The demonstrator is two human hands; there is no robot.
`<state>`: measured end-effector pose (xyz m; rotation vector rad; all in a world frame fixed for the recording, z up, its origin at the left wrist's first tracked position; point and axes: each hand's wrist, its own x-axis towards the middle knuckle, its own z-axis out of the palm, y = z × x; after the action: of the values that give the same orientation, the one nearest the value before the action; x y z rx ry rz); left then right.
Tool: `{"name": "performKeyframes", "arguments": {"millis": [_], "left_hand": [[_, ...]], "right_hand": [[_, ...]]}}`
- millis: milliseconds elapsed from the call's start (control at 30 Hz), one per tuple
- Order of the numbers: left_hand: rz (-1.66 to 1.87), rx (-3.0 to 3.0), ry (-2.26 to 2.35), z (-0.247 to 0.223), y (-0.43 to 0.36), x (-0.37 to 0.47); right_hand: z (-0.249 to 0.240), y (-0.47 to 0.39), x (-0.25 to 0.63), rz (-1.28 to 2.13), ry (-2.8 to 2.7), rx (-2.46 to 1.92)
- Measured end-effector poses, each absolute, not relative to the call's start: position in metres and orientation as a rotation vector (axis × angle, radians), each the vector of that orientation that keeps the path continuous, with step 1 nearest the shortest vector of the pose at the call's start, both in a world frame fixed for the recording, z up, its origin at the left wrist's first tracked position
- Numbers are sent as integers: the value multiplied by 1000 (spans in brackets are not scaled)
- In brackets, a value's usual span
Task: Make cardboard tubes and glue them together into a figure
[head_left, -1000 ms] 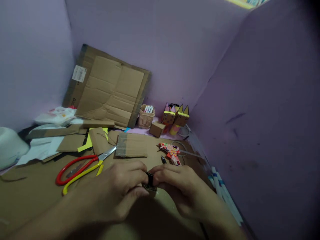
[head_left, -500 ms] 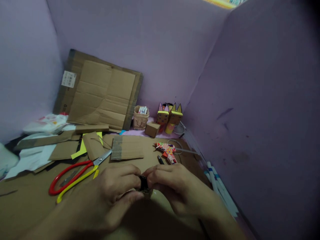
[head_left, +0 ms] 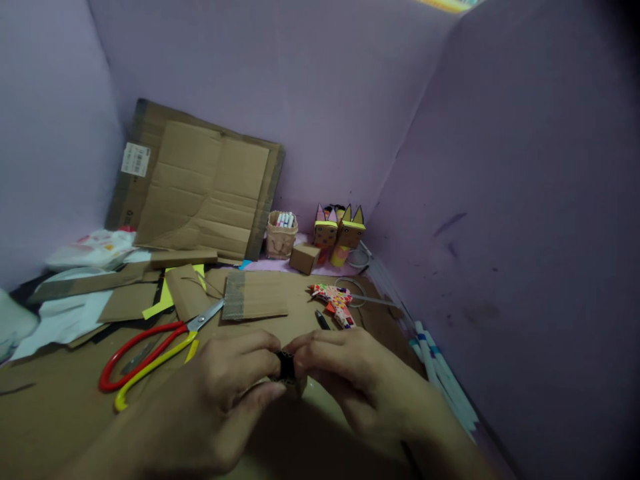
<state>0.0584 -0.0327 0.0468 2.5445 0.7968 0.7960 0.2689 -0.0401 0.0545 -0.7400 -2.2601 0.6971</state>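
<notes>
Between my two hands, near the bottom middle, is a small cardboard piece (head_left: 300, 387) with a dark hollow at its top. My left hand (head_left: 235, 393) pinches its left side, the thumb in front and the fingers behind. On the right side, the fingers of my right hand (head_left: 350, 373) press against it. Most of the piece is hidden by the fingers. Red and yellow scissors (head_left: 183, 340) lie partly open left of my left hand. Beyond the hands are a flat cardboard rectangle (head_left: 263, 295), a black pen (head_left: 321, 321) and a patterned glue gun (head_left: 337, 301).
A big cardboard sheet (head_left: 200, 187) leans on the back wall. Near it stand a marker holder (head_left: 281, 240), a small box (head_left: 305, 259) and eared cardboard figures (head_left: 345, 235). Scraps and paper (head_left: 70, 313) lie left; white sticks (head_left: 443, 373) lie along the right wall.
</notes>
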Motion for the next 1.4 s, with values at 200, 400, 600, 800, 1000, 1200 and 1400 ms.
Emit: {"name": "performKeyframes", "arguments": {"millis": [200,400,600,800,1000,1200,1400], "left_hand": [[803,2565,810,43,-34,59],[1116,2604,984,35,-39,58],[1038,2438,1038,32,-34,48],[1338,1647,1215,21,-18,35],[1515,1311,1255,-4,-15,43],[1463,1499,1199,-14,-28,49],[1498,1792,1095,-14,-31,50]], "right_hand": [[54,-39,269,668,-2362,-750],[44,-35,261,587,-2285,-858],[33,-32,247,682,-1993,-927],[20,-29,266,951,-1235,-1020],[-4,-39,267,1048,-1201,-1087],[-10,-48,251,967,-1102,-1140],[-10,-51,249,1078,-1063,-1129]]}}
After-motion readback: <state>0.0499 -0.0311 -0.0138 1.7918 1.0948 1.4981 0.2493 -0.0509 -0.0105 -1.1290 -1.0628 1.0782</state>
